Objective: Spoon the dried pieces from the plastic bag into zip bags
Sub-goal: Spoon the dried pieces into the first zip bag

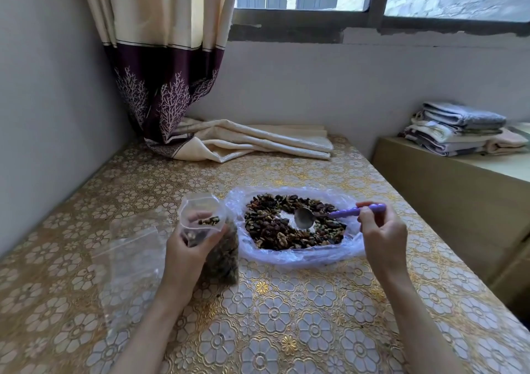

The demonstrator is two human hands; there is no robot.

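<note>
1. Left hand (191,247) gripped clear, part-filled zip bag (210,239) upright on table.
2. Right hand (383,230) pinched purple-handled metal spoon (305,218), empty, over dried brown pieces (286,230) in crumpled clear plastic bag (301,256).
3. Next, probably: scoop again.

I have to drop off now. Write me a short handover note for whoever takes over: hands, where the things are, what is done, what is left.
Left hand grips the open zip bag, standing on the table and already well filled with dried pieces.
Right hand holds the purple-handled spoon; its bowl looks empty and sits over the pile.
The plastic bag, spread open right of the zip bag, holds many dried pieces.
Empty zip bags lie left of the left hand.
Done: one bag largely filled.
Left: scoop on, probably seal this bag, then fill the empty ones.
</note>
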